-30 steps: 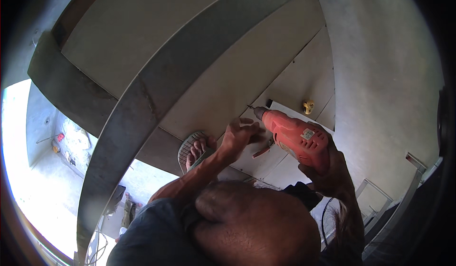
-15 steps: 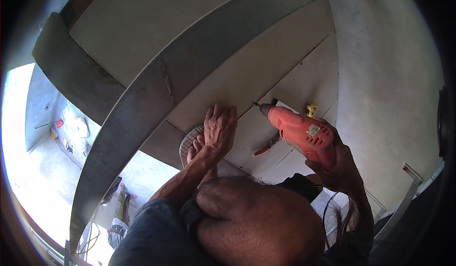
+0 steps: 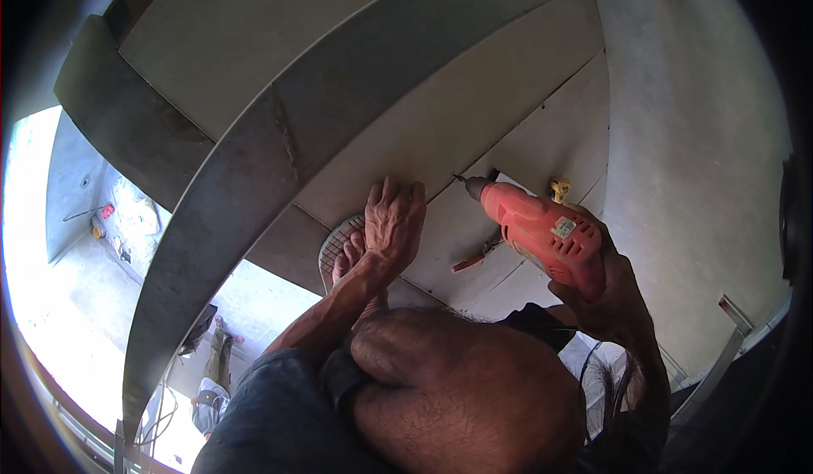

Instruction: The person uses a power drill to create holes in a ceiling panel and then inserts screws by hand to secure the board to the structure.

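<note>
My right hand (image 3: 614, 292) grips a red power drill (image 3: 542, 228) by its rear handle. The drill lies nearly level, its dark chuck (image 3: 476, 188) pointing left and away from me. A thin drill bit (image 3: 459, 177) ends at or just above the seam between two grey panels (image 3: 483, 144); whether it touches cannot be told. Left of the bit, my left hand (image 3: 394, 224) rests palm down on the panel with its fingers stretched forward. It holds nothing. My sandalled foot (image 3: 347, 249) is beside that hand.
A broad grey curved beam (image 3: 296, 127) arches across the view, left and ahead. Beyond the drill lie a yellow object (image 3: 560, 188) and a red-handled tool (image 3: 474, 260). A pale wall (image 3: 686, 152) rises at right. Low at left, a person (image 3: 212, 389) appears on a lower level.
The view has shifted slightly. The drill and its bit have moved a little away from me; my left hand stays on the panel in nearly the same place.
</note>
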Demonstrator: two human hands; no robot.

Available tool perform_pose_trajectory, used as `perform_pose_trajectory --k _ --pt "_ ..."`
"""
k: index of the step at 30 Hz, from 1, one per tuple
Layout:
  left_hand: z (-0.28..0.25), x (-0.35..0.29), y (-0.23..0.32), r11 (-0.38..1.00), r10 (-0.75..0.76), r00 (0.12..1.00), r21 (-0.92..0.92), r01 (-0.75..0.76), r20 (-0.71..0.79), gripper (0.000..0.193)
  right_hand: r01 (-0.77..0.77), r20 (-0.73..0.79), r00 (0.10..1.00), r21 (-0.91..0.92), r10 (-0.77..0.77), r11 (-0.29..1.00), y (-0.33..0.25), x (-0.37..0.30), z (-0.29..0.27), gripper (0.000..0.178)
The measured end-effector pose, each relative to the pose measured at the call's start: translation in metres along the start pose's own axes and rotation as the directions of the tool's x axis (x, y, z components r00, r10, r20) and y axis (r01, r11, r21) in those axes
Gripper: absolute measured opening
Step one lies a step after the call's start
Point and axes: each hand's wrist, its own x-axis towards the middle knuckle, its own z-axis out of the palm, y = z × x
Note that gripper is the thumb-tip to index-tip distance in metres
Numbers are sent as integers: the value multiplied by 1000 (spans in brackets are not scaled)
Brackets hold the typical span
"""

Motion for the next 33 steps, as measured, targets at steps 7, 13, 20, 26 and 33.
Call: perform_pose_trajectory --k 7,13,20,26,33 --pt "-2 0 2 1000 -7 1000 7 7 0 34 -89 95 992 6 88 996 -12 4 -2 76" --pt "-1 3 5 1000 -17 999 9 17 36 31 -75 85 994 37 71 997 -7 5 -1 75" --pt "-1 2 5 999 -16 1000 -36 16 -4 29 -5 72 997 -22 6 1000 -9 7 -1 74" --pt "-1 1 5 1000 -20 1000 -14 21 11 29 2 76 997 -17 0 1000 -2 9 -1 73" --pt "1 6 8 999 19 999 -42 -20 -28 27 38 54 998 -48 -35 998 1 10 -4 72"
